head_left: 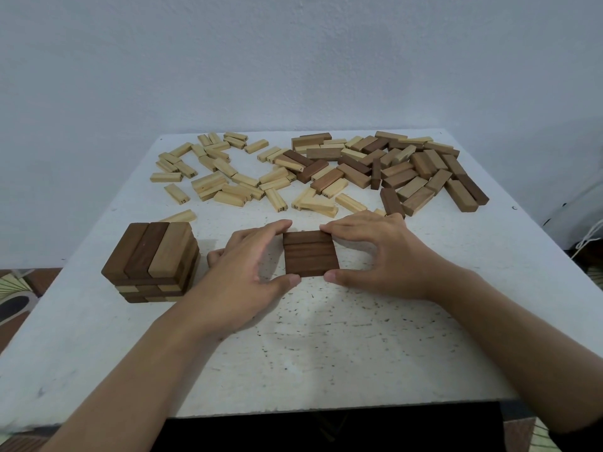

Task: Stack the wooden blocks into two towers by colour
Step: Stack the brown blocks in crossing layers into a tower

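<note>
Here, a dark layer (310,254) of three blocks set side by side lies flat at the middle of the table (326,353). The left hand (241,265) pinches its left side between thumb and forefinger, and the right hand (385,256) pinches its right side likewise. Toward the left edge stands a tower (153,259) (dark and pale blocks mixed). Loose pale blocks (212,171) lie by the far-left corner, browner blocks (408,168) by the far-right.
</note>
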